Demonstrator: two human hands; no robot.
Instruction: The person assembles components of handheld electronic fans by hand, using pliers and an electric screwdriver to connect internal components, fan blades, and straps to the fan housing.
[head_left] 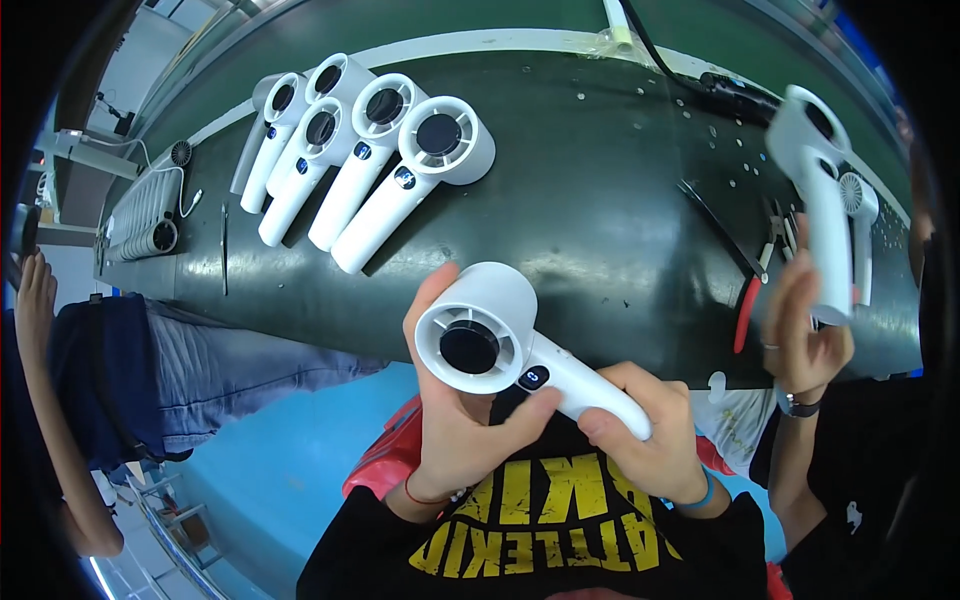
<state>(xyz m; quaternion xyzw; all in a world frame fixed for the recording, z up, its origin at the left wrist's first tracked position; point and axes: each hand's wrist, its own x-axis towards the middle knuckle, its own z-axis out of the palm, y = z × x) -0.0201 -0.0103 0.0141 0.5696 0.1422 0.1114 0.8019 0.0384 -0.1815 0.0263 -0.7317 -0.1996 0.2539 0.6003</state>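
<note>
A white handheld fan (585,385) with a round head, a black hub and a small lit display is held up in front of my chest. My left hand (460,420) wraps round the fan head, its thumb beside the display. Round the lower end of the handle my right hand (655,425) is closed. Beyond them on the bench, several more white handheld fans (385,200) lie side by side at the far left, handles toward me.
The dark green bench (580,200) bears tweezers (224,250), red-handled pliers (748,310), a black-handled tool (735,97) and scattered small bits. At the left lies a grey row of fan parts (145,215). A co-worker's hand (805,340) at the right holds another white fan (825,230); another person stands at the left.
</note>
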